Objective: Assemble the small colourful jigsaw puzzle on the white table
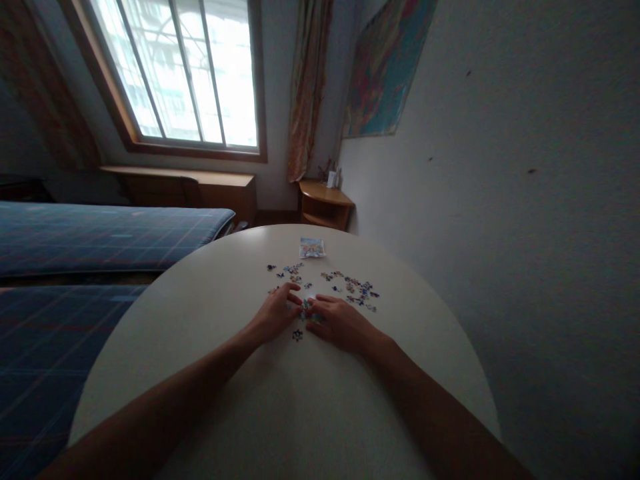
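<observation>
Over the middle of the round white table (240, 400), my left hand (277, 311) and my right hand (340, 320) face each other with a small gap. Between them lie a few jigsaw pieces (305, 307), partly covered by my fingers. The fingers of my left hand are spread and curved beside these pieces. My right hand rests low, its thumb and fingers apart, fingertips at the pieces' right side. A dark loose jigsaw piece (297, 335) lies just nearer to me. I cannot make out any piece held in either hand.
Several loose pieces (353, 288) are scattered beyond my right hand, and a smaller group (294, 272) beyond my left. A small picture packet (312, 248) lies near the far edge. A bed (110, 233) stands left; a wall (500, 233) rises right.
</observation>
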Demonstrator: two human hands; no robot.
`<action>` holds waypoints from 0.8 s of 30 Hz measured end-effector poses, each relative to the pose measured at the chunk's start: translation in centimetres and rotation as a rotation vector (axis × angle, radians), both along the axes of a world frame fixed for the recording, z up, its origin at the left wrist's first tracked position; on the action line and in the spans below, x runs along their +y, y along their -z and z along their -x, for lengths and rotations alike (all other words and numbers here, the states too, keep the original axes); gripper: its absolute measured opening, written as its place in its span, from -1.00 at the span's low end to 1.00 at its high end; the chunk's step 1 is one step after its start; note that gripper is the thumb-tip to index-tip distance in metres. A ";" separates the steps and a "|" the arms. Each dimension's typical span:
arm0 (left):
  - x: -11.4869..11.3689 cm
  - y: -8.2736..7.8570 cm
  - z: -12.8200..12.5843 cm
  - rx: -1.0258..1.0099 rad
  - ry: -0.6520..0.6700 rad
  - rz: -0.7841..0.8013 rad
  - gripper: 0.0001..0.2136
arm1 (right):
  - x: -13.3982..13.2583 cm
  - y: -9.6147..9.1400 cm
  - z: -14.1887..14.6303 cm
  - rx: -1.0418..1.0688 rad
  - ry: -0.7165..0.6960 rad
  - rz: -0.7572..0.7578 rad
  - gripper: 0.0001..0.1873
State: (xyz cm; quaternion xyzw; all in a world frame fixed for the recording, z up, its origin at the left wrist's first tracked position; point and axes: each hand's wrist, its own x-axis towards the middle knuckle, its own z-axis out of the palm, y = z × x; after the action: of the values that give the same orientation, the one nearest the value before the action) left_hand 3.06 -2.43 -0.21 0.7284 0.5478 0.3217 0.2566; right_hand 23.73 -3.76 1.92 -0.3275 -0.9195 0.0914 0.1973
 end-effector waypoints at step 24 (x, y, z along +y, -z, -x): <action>-0.3 -0.1 0.3 0.019 0.038 -0.033 -0.67 | -0.4 -0.2 0.2 0.034 0.101 0.057 -0.68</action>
State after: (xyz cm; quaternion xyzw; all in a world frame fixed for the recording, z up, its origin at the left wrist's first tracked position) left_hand 2.71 -2.73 -0.06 0.7458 0.5310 0.3188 0.2454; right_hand 23.50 -4.19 2.16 -0.3776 -0.8952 0.1128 0.2081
